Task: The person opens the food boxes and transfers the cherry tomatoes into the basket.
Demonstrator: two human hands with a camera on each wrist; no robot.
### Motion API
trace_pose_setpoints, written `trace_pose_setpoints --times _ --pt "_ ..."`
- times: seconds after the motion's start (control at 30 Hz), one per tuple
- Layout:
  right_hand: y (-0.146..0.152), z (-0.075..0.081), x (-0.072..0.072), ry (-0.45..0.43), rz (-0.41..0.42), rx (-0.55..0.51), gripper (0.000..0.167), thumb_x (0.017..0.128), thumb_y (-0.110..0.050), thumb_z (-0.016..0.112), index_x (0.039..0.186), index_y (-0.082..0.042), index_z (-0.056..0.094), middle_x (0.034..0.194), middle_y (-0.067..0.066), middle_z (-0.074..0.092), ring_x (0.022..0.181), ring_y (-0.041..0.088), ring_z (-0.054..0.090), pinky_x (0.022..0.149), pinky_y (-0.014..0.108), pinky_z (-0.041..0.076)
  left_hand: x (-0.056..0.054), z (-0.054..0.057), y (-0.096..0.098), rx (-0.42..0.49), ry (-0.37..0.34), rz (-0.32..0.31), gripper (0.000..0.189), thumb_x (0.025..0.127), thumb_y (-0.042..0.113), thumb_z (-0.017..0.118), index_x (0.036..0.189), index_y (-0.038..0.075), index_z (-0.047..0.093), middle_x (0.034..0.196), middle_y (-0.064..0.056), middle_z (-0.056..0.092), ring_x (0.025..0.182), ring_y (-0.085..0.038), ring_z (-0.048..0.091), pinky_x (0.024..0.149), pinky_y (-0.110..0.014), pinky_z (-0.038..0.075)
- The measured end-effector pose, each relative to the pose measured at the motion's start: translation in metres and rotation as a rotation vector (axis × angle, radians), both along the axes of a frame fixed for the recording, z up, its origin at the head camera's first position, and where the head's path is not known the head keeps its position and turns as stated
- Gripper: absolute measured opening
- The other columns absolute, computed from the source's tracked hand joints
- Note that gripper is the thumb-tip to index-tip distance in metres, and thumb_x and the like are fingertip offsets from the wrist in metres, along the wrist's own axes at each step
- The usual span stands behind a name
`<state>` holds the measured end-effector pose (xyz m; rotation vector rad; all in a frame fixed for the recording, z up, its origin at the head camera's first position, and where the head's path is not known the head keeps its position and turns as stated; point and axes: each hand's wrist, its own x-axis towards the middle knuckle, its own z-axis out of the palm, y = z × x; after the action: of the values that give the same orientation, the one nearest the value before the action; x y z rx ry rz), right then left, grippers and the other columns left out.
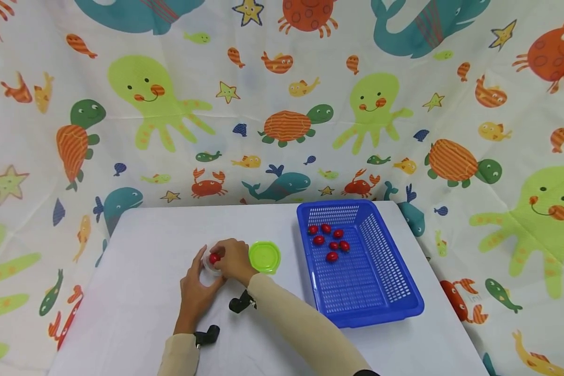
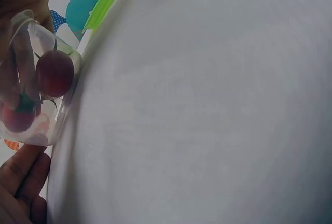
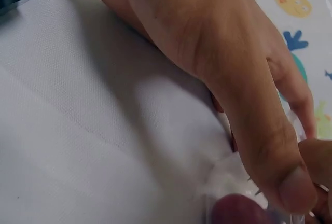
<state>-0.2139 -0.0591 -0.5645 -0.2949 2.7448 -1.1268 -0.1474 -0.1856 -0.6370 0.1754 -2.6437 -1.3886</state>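
A small clear plastic container [image 2: 44, 133] stands on the white table, with cherry tomatoes inside. One dark red tomato [image 2: 55, 73] shows against its wall in the left wrist view, and a second tomato [image 2: 19, 117] with a green stem sits lower. My left hand [image 1: 196, 292] holds the container from the left, thumb and fingers spread round its sides. From above, my right hand [image 1: 235, 259] reaches into the container, its fingers pinching a tomato. In the head view a red tomato [image 1: 214, 258] shows beside those fingertips, and the hands cover most of the container.
A bright green lid [image 1: 265, 257] lies on the table just right of my right hand. Farther right stands a blue plastic basket [image 1: 371, 316], with several cherry tomatoes [image 1: 332, 256] toward its far left. Behind the table hangs a cloth printed with sea animals.
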Motion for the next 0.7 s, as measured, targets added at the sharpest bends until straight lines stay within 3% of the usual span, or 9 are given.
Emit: trace_pose_setpoints --times 0.23,0.53,0.7 --pt "0.009 0.003 0.004 -0.032 -0.050 -0.177 0.034 0.091 -0.010 0.085 0.120 -0.027 0.081 0.110 -0.009 0.080 0.095 0.006 0.068 0.077 0.016 0.061 -0.001 0.003 0.000 -0.002 -0.017 -0.001 0.099 0.089 0.046 0.083 0.169 0.031 0.027 0.168 -0.021 0.042 0.148 -0.045 0.048 0.119 -0.067 0.025" --pt "0.022 0.012 0.009 -0.001 -0.108 -0.289 0.034 0.091 -0.012 0.085 0.120 -0.029 0.081 0.118 -0.009 0.080 0.107 0.008 0.072 0.088 0.022 0.063 0.000 0.005 0.002 0.011 -0.067 0.020 0.099 0.089 0.055 0.080 0.169 0.036 0.025 0.170 -0.019 0.039 0.150 -0.046 0.043 0.122 -0.076 0.022" --pt "0.031 0.019 0.011 -0.009 -0.145 -0.363 0.035 0.091 -0.011 0.085 0.120 -0.029 0.081 0.116 -0.010 0.081 0.111 0.014 0.074 0.087 0.026 0.065 0.000 0.005 0.002 0.017 -0.075 0.027 0.101 0.088 0.057 0.081 0.169 0.037 0.025 0.168 -0.020 0.042 0.150 -0.046 0.042 0.121 -0.078 0.022"
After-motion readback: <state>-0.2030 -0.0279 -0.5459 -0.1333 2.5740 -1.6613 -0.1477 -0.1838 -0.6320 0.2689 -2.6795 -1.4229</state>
